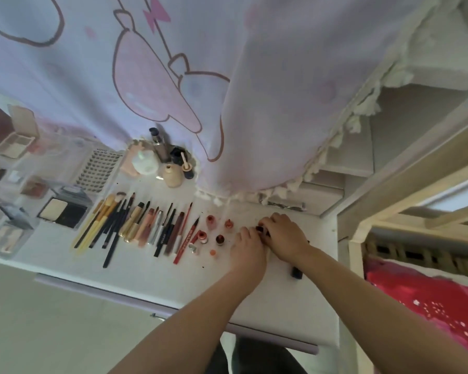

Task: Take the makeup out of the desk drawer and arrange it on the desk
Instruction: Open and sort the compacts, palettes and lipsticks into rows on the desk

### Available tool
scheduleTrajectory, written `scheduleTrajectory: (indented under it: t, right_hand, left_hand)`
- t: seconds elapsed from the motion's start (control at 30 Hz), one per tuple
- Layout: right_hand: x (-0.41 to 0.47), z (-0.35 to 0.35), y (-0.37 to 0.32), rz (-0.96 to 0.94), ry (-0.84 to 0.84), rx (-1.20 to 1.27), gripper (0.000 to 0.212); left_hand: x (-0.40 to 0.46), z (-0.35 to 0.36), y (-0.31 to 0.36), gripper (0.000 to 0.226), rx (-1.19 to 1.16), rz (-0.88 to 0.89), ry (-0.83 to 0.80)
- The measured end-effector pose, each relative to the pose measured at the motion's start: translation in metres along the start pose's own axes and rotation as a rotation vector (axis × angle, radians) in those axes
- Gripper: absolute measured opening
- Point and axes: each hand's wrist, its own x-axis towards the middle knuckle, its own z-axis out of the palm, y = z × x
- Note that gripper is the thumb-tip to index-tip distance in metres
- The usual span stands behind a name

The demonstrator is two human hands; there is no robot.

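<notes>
Right of centre — right hand (281, 233) and left hand (247, 245) pinch a dark lipstick (260, 228), likely joining the lipstick cluster (211, 233) — sorted by type.

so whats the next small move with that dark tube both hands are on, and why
Probably stand the small dark tube upright beside the upright lip tubes and let go: the left hand and right hand both hold it right next to that cluster on the desk.

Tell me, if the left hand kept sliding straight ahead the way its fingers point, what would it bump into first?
The left hand points up the desk toward the curtain. Most likely it would first meet the small dark item held at its fingertips with the right hand. Past that, the curtain's fringed hem, though depth is hard to judge.
</notes>
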Motion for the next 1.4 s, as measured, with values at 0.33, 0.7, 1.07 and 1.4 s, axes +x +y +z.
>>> scheduleTrajectory:
  t: [0.33, 0.7, 1.07, 1.4]
  right_hand:
    - [-0.017, -0.02, 0.007, 0.004, 0.015, 0.212, 0.029]
    - [-0.055, -0.08, -0.034, 0.155, -0.02, 0.734, 0.043]
    - [-0.074, -0.093, -0.07, 0.108, 0.006, 0.684, 0.047]
    - [-0.086, -0.105, -0.084, 0.155, -0.172, 0.702, 0.051]
  left_hand:
    - [-0.01, -0.009, 0.001, 0.044, -0.082, 0.096, 0.042]
    - [-0.037, -0.086, -0.016, 0.041, 0.02, 0.326, -0.079]
    - [-0.036, -0.139, -0.048, 0.021, -0.236, 0.507, -0.191]
    - [-0.042, -0.146, -0.058, 0.022, -0.143, 0.569, -0.256]
